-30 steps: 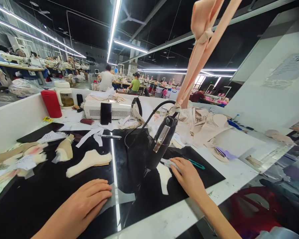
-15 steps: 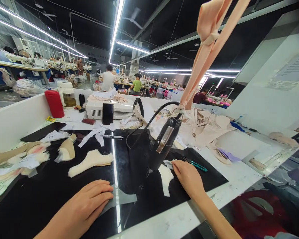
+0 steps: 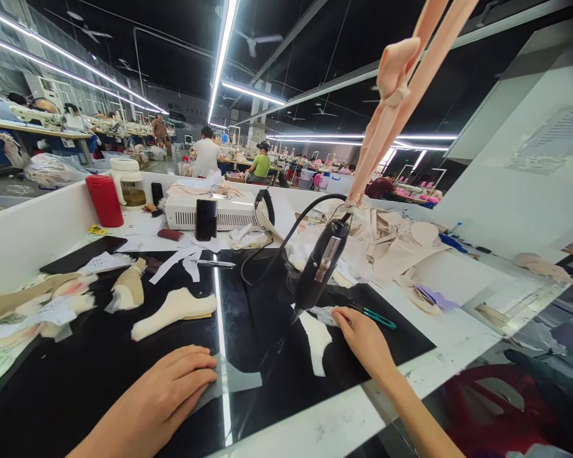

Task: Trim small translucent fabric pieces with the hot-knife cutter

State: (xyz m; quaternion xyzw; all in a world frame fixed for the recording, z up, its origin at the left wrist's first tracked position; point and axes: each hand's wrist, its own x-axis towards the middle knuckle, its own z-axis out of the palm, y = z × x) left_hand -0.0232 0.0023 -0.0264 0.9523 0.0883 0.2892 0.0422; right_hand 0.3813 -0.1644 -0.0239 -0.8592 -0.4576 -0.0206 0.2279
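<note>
My left hand (image 3: 169, 385) lies flat with fingers together on a grey translucent film piece (image 3: 236, 380) on the glossy black work surface (image 3: 76, 381). My right hand (image 3: 365, 340) rests further right, its fingers curled on a small whitish scrap (image 3: 322, 315) beside a white cut piece (image 3: 318, 340). A black hand tool (image 3: 321, 264) hangs tilted just above that spot, from a peach fabric strap (image 3: 386, 108). Teal snips (image 3: 375, 315) lie right of my right hand.
Cream foam pieces (image 3: 174, 308) and fabric scraps lie at left. A white machine box (image 3: 219, 213), a black phone (image 3: 205, 219), a red cup (image 3: 104, 200) and a jar stand at the back. Beige fabric heaps (image 3: 396, 245) sit at right. Other people work at distant tables.
The hanging tool has swung up and to the right, away from the surface. My right hand's fingers have curled onto the small scrap. The left hand has stayed put.
</note>
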